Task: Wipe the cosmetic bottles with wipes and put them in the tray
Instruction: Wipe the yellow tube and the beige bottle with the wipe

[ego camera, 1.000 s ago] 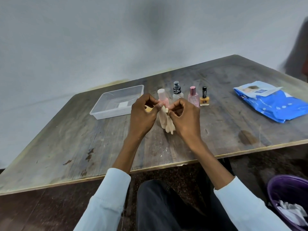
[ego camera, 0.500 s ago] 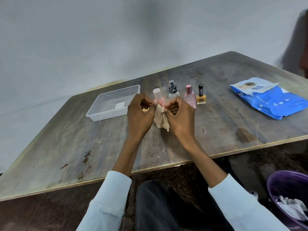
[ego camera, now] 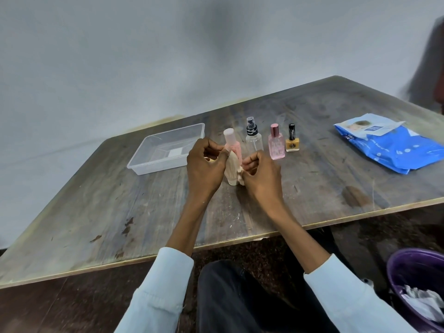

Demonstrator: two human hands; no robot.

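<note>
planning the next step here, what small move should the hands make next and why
Probably keep rubbing the wipe along the beige bottle: both hands, left and right, hold it between them, the tray holds no bottle, and four bottles wait behind.

Print on the blue wipes pack point(ego camera: 394, 150) (too blurred) is unreadable.

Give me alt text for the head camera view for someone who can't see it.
Both hands, left hand and right hand, hold a beige bottle wrapped in a wipe above a wooden table. Behind stand four cosmetic bottles beside a clear tray, with a blue wipes pack at right.
</note>
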